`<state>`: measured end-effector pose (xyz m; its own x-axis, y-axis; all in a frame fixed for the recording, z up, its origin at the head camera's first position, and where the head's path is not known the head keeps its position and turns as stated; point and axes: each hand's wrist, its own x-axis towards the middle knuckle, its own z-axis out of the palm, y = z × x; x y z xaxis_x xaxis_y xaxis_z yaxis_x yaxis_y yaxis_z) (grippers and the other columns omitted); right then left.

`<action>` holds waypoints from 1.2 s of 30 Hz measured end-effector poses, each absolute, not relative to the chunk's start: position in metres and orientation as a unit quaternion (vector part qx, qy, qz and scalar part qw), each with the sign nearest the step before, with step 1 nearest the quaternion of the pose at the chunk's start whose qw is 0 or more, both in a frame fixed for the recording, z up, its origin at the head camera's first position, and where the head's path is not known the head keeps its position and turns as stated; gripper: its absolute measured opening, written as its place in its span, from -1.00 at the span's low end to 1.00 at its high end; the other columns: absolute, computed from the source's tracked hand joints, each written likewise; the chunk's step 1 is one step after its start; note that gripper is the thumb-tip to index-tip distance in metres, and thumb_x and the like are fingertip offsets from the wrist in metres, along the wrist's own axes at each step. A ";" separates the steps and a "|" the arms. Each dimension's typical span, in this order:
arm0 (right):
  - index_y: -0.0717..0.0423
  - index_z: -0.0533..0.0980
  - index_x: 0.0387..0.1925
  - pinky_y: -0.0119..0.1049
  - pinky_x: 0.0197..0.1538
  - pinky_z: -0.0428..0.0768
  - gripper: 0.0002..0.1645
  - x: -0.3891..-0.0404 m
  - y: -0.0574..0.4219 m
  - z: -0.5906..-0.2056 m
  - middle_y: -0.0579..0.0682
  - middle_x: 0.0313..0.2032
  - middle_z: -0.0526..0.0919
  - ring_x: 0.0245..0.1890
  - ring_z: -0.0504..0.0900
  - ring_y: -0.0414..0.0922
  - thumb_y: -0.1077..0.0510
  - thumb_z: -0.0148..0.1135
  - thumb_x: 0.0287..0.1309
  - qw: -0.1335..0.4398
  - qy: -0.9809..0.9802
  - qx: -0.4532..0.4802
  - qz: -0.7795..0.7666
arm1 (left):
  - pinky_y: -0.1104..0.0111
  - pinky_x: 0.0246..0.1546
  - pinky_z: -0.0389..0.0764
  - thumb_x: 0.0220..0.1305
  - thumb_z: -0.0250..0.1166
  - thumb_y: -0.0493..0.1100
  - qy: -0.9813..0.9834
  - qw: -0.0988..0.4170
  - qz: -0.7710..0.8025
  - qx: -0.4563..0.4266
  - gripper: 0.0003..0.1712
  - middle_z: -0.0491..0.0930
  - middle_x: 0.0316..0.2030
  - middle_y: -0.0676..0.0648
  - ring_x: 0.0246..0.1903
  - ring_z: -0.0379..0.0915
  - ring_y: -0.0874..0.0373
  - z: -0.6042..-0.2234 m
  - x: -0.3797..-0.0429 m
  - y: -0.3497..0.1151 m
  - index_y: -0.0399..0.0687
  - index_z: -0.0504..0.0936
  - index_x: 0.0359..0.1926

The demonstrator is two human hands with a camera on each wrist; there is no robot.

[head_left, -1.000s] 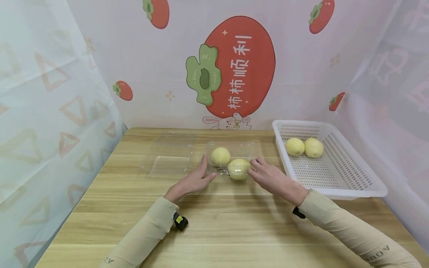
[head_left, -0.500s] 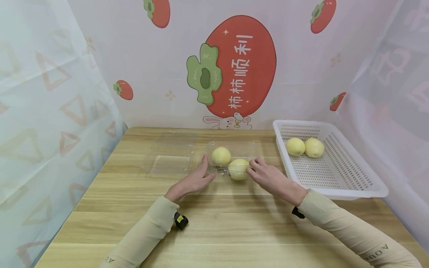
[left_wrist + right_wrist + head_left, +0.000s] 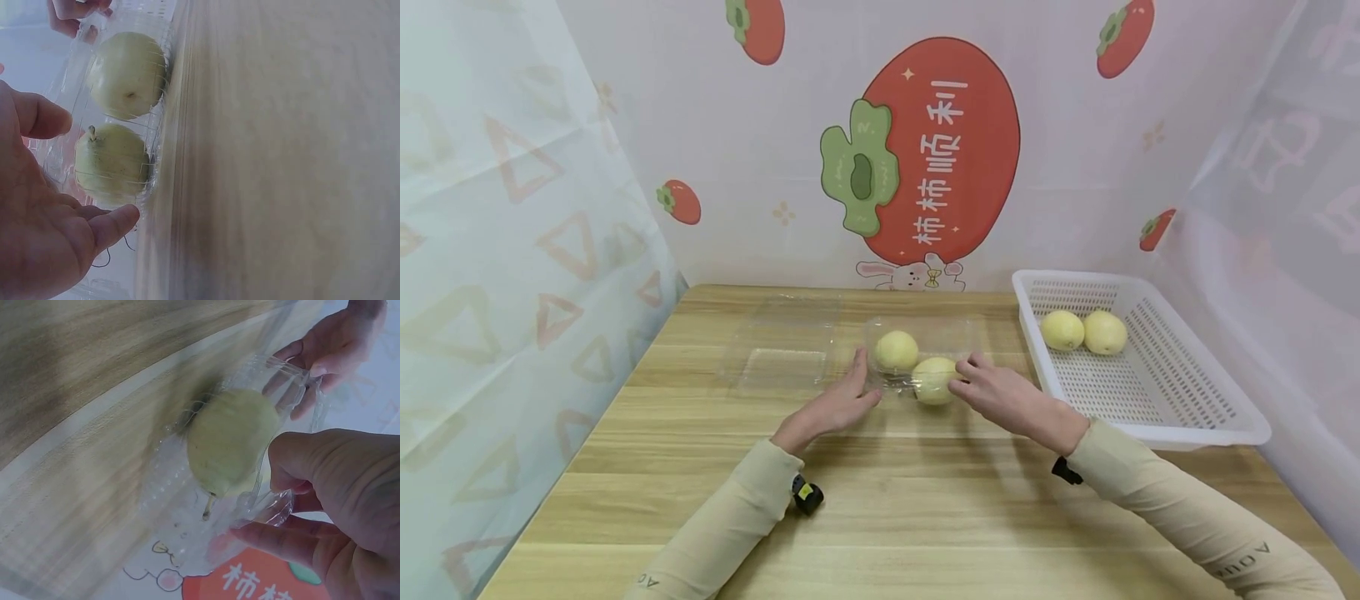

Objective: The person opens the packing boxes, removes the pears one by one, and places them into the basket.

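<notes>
Two pale yellow pears, one at the left (image 3: pixel 897 351) and one at the front right (image 3: pixel 932 383), lie in a clear plastic box (image 3: pixel 953 333) on the wooden table. My left hand (image 3: pixel 831 407) rests at the box's left end, thumb and fingers spread and fairly straight around its corner. With thumb and fingers, my right hand (image 3: pixel 1003 397) pinches the box's thin edge at the right, beside the front pear. In the right wrist view, a stem shows on the near pear (image 3: pixel 231 440), and the clear wall bends near my thumb (image 3: pixel 289 459).
A second clear plastic box (image 3: pixel 786 367) stands open to the left. At the right, a white perforated basket (image 3: pixel 1165 433) holds two more pears, a left one (image 3: pixel 1062 331) and a right one (image 3: pixel 1105 332). A patterned cloth (image 3: pixel 745 133) hangs behind the table.
Almost nothing moves. My right hand's fingertips shift very slightly left along the box's edge; the left hand, pears and basket stay in place.
</notes>
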<state>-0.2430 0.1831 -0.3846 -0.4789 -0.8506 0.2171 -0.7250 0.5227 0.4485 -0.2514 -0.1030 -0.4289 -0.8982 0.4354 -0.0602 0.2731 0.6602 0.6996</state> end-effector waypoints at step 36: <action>0.04 0.27 -0.58 -0.51 -0.47 0.19 -0.67 -0.251 0.185 -0.346 -0.17 -0.58 0.33 -0.47 0.28 -0.18 0.50 0.10 -0.24 0.161 -0.836 0.524 -0.003 | 0.11 0.55 -0.25 0.47 -0.18 -0.14 0.891 0.133 0.390 0.189 -0.08 -0.60 0.49 -0.32 0.54 -0.46 -0.10 -0.429 -0.246 -0.095 -0.31 -0.68 0.44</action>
<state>-0.2509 0.1848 -0.3457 -0.3984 -0.8776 0.2668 -0.8758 0.4504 0.1737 -0.2458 -0.0946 -0.4289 -0.8928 0.4414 -0.0901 0.2332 0.6239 0.7459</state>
